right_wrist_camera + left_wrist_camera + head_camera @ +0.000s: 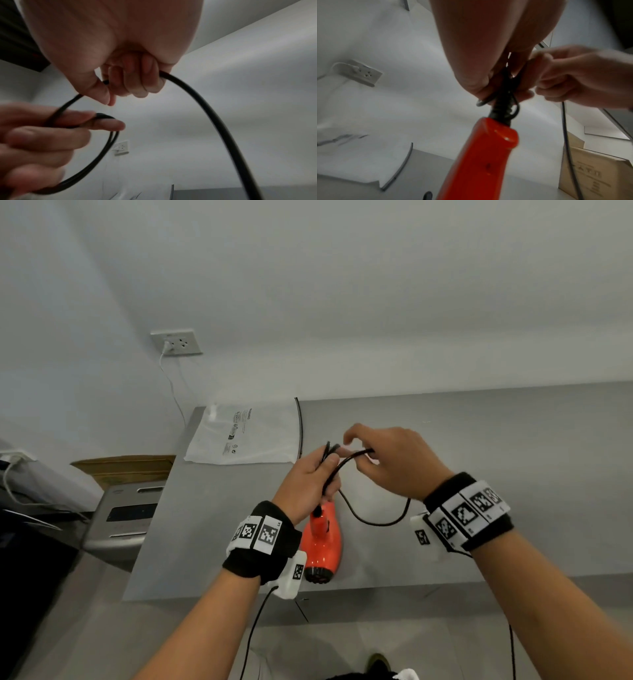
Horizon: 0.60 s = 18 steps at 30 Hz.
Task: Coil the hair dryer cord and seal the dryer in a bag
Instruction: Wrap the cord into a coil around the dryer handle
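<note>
An orange hair dryer point(323, 546) lies on the grey table point(479, 467), nozzle toward me; its handle point(481, 155) points up at my left hand. My left hand point(313, 481) grips folded loops of the black cord point(373, 517) just above the handle. Close to its right, my right hand point(383, 460) holds a further stretch of cord point(205, 105) in curled fingers. Between the hands the cord arches, and a slack loop sags to the table below them. A white plastic bag point(246, 434) with a black zip edge lies flat at the table's far left.
A wall socket point(176, 342) with a white charger cable sits above the table's left end. A cardboard box point(126, 469) and a grey appliance point(126, 518) stand left of the table. Another cardboard box point(590, 175) shows in the left wrist view.
</note>
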{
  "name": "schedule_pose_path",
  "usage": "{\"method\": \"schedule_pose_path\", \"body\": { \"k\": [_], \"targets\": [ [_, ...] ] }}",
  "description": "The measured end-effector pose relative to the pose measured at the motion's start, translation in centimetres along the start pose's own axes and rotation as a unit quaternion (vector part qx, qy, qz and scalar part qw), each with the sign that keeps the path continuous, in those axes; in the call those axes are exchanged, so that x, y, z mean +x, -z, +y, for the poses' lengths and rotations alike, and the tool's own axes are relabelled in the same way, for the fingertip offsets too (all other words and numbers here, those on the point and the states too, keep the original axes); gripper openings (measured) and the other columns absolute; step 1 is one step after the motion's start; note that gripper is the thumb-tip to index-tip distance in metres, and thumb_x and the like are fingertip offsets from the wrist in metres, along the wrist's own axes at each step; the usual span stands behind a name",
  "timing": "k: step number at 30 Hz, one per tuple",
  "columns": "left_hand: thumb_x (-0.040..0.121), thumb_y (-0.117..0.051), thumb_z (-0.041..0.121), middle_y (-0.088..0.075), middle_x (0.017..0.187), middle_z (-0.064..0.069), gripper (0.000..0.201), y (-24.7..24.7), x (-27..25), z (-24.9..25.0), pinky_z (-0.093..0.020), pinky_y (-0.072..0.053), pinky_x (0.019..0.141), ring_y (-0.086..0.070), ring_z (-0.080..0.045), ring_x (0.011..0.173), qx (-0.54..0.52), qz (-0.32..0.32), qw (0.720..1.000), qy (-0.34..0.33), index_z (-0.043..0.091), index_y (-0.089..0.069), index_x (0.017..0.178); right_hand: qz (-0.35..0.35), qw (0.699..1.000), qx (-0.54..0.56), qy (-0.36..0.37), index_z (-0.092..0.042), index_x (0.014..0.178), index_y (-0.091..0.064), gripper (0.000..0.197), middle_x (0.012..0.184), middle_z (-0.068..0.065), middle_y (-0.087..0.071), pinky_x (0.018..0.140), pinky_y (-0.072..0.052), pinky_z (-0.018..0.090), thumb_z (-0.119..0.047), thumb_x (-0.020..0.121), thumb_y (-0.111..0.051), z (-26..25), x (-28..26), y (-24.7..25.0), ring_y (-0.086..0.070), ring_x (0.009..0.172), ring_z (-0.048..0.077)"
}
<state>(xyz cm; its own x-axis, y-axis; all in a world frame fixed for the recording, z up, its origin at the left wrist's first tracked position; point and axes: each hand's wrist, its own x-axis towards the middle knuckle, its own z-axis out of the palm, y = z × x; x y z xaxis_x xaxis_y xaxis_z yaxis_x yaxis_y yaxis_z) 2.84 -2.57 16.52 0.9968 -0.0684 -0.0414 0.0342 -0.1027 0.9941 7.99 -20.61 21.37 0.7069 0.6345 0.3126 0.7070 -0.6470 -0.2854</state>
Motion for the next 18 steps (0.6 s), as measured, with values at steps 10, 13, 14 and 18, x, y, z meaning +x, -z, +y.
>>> {"method": "schedule_pose_path", "body": {
  "k": [10, 13, 14, 18],
  "targets": [
    [0.104, -0.039, 0.048, -0.029, 0.054, 0.002, 0.050, -0.6, -0.3, 0.4, -0.028, -0.015, 0.046, -0.021, -0.011, 0.044, -0.057, 0.006, 0.998, 0.036, 0.016, -0.048, 0.067, -0.043, 0.988, 0.144, -0.042, -0.020, 0.070, -0.052, 0.018, 0.053, -0.005, -0.050, 0.058, -0.047, 0.046, -0.030, 0.084, -0.053, 1.7, 1.4, -3.9, -0.048, 0.054, 0.022],
    [0.103, -0.042, 0.046, -0.029, 0.051, 0.003, 0.050, -0.4, -0.4, 0.5, -0.029, -0.015, 0.047, -0.021, -0.011, 0.043, -0.047, -0.014, 0.998, 0.035, 0.017, -0.043, 0.063, -0.032, 0.974, 0.214, -0.072, -0.014, 0.075, -0.063, 0.016, 0.061, 0.004, -0.062, 0.063, -0.046, 0.044, -0.026, 0.084, -0.057, 1.9, 1.5, -4.4, -0.055, 0.062, 0.026],
    [0.104, -0.044, 0.044, -0.029, 0.051, 0.003, 0.050, -0.2, -0.4, 0.5, -0.027, -0.016, 0.046, -0.020, -0.011, 0.043, -0.037, -0.018, 0.999, 0.032, 0.017, -0.041, 0.062, -0.030, 0.967, 0.241, -0.074, -0.012, 0.077, -0.064, 0.014, 0.065, 0.007, -0.064, 0.065, -0.046, 0.043, -0.022, 0.084, -0.059, 1.9, 1.4, -4.7, -0.056, 0.064, 0.026],
    [0.105, -0.046, 0.033, -0.029, 0.048, 0.006, 0.048, 0.2, -0.1, 0.2, -0.024, -0.017, 0.042, -0.019, -0.011, 0.042, -0.047, -0.029, 0.998, 0.007, 0.019, -0.044, 0.059, -0.002, 0.938, 0.322, -0.125, -0.005, 0.085, -0.062, 0.024, 0.062, -0.006, -0.057, 0.062, -0.042, 0.029, -0.026, 0.085, -0.050, 1.1, 0.6, -7.0, -0.049, 0.058, 0.006]
  ]
}}
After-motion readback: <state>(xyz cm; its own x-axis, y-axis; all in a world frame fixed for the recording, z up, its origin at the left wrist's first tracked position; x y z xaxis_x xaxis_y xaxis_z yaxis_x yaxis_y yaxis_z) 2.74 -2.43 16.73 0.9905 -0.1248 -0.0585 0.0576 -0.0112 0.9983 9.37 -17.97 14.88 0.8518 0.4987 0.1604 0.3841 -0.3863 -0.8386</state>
